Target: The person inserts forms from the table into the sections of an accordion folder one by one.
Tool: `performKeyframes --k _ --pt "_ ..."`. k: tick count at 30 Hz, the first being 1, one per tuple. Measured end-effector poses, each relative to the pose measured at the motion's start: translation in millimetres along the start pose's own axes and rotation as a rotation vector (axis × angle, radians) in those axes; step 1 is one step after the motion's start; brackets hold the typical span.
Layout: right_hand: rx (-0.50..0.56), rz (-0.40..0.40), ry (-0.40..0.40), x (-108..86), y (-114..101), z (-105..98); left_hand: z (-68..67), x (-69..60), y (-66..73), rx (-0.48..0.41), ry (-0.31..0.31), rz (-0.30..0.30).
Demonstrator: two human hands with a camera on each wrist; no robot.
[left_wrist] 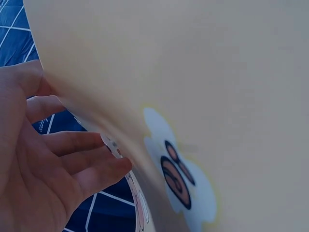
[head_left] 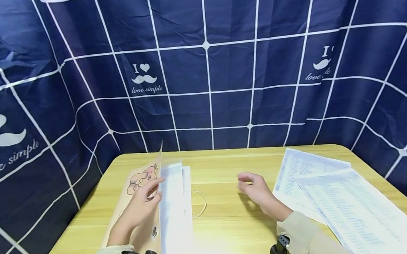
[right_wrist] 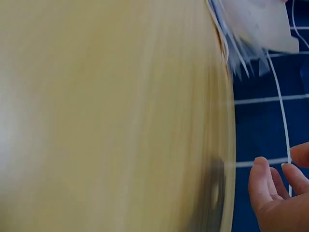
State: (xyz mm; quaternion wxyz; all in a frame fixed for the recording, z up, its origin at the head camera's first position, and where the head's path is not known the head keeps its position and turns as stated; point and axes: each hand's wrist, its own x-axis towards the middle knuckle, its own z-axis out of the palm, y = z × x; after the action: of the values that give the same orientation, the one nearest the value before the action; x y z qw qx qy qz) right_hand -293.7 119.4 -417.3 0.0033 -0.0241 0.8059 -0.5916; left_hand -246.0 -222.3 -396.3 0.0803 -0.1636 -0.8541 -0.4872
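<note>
At the left of the table stands a tan paper folder with cartoon animals printed on it, its cover tilted up. My left hand pinches the edge of that cover, fingers and thumb on either side. Close up in the left wrist view, the cover bends beside the left hand. White printed sheets lie against the inside of the cover. Over the middle of the table, my right hand hovers with loosely bent fingers and nothing in them; the right wrist view also has the hand empty.
Two printed sheets overlap on the right of the wooden table: an upper paper and a lower paper. A thin white cord loops out from the folder. A dark blue checked curtain hangs behind.
</note>
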Motion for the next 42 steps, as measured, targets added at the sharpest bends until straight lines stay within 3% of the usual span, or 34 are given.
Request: performKeyframes --k 5,12,24,30,42 --pt "-0.148 -0.025 0.032 -5.1 9 -25 -2.4 -1.7 0.5 0.017 0.002 0.010" --pt "-0.214 -0.026 0.050 -12.2 17 -56 -2.1 -1.7 0.9 0.036 0.018 0.001" --pt "-0.436 -0.045 0.186 -26.3 33 -111 7.7 2.3 0.6 -0.003 -0.017 -0.006" --pt "-0.479 -0.022 0.222 -33.0 41 -133 6.1 0.6 -1.2 0.011 -0.010 0.000" --pt "-0.573 -0.050 0.370 -49.2 61 -183 3.1 -1.6 -4.8 0.044 -0.002 -0.009"
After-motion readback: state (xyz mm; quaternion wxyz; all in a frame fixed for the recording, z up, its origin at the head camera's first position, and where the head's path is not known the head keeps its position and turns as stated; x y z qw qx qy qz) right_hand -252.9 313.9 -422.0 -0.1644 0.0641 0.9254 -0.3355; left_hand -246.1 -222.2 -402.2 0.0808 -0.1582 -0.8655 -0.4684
